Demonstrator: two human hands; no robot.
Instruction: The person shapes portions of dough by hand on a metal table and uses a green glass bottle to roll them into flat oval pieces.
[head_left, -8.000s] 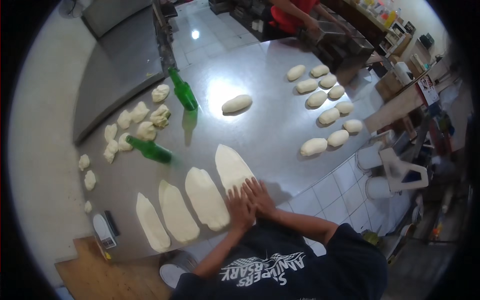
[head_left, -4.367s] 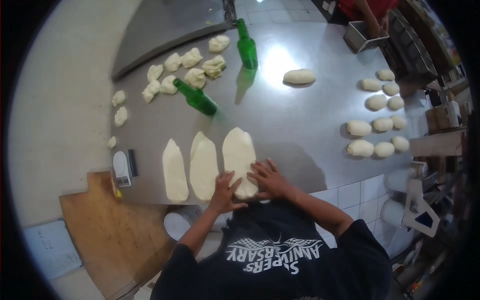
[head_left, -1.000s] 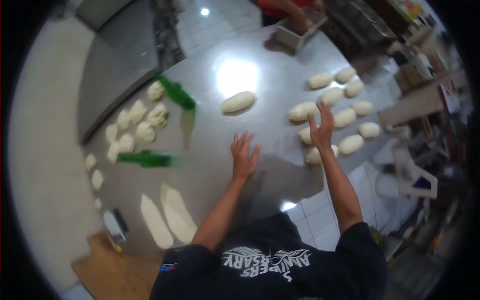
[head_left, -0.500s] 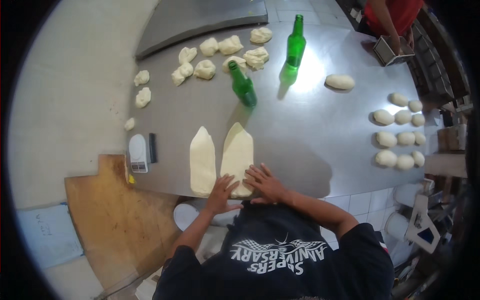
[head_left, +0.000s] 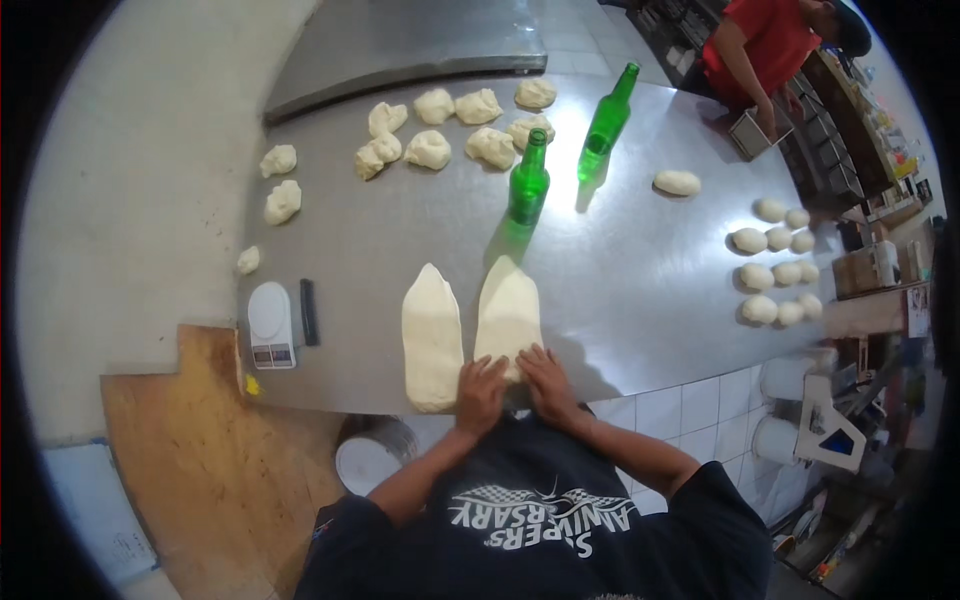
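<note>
Two long, flattened dough strips [head_left: 430,333] with pointed far ends lie at the table's front. My left hand [head_left: 484,385] and my right hand [head_left: 543,380] rest on the near end of the right-hand strip [head_left: 506,310], fingers spread slightly and bent at the tips, pressing where its edge is folded. Two green bottles stand upright beyond: one [head_left: 528,185] just past that strip, the other [head_left: 605,128] farther back. Several rough dough lumps [head_left: 428,148] lie at the back left, a single oval roll [head_left: 676,183] right of centre, and rows of smooth rolls [head_left: 757,276] at the right.
A white scale [head_left: 270,315] and dark bar [head_left: 308,312] lie on the steel table [head_left: 630,290]'s left. A co-worker [head_left: 740,55] in red has a hand in a metal tin [head_left: 760,135]. A bucket [head_left: 372,455] sits below, white containers [head_left: 775,430] at the right.
Four strips became two, while the rolls at right increased. My hands moved from over those rolls back to the right-hand strip. The bottle nearer me went from lying to upright.
</note>
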